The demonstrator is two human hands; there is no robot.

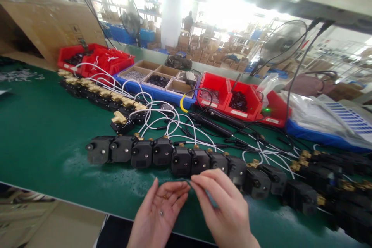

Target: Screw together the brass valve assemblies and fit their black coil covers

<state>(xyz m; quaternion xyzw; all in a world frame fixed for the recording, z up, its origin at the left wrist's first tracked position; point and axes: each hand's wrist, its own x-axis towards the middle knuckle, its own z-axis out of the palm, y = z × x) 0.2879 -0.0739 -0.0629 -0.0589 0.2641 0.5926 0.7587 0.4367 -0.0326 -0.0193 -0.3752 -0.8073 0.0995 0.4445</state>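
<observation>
My left hand [161, 211] is turned palm up and cupped, its fingers loosely curled. A small silvery metal part [162, 213] lies in that palm, with a tiny brass-coloured spot near the fingers. Beside its fingertips, my right hand [222, 205] pinches thumb and forefinger together; whatever is between them is too small or hidden to name. Just beyond both hands runs a row of black boxy actuator units [181, 161] with brass fittings and white cables. A further black unit with a brass valve body [119, 118] stands behind the row's left part.
Several brass-topped units [106, 93] line up at the back left, and more black units [345, 197] crowd the right. Behind are red bins [240, 114], a blue tray [152, 90] of small parts, and a black pen-shaped tool [212, 124]. White cables [174, 112] loop across the green bench [43, 139].
</observation>
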